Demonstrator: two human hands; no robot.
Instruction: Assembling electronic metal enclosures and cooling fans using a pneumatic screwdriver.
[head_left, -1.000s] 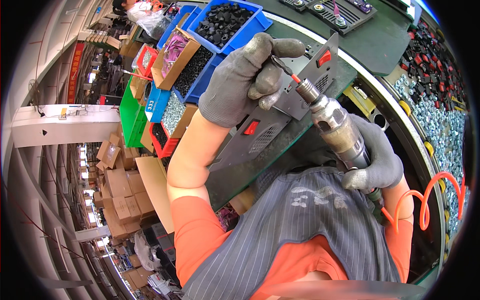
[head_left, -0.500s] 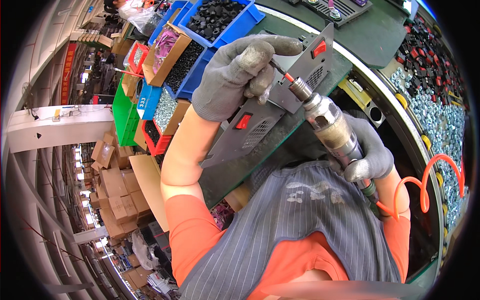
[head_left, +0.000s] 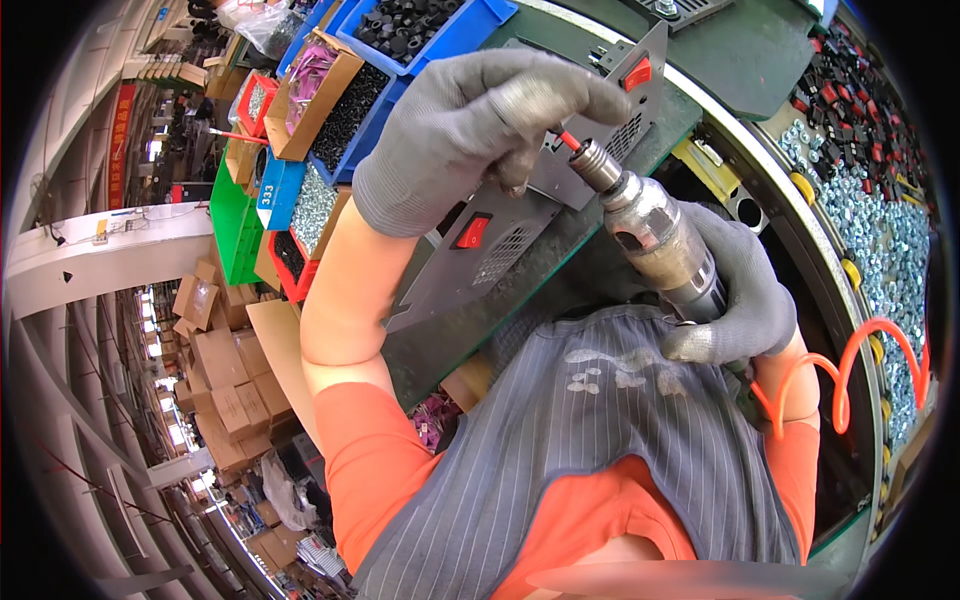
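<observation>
Right hand (head_left: 742,285) around power screwdriver (head_left: 655,235); left hand (head_left: 465,135) by bit (head_left: 571,141).

Light is bright, the centre crisp, the edges curved.

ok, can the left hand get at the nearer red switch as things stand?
Probably yes: the nearer red switch is uncovered and the left hand looks close by. That hand is at the tip of the driver in the right hand, so it would likely have to come away first.
</observation>
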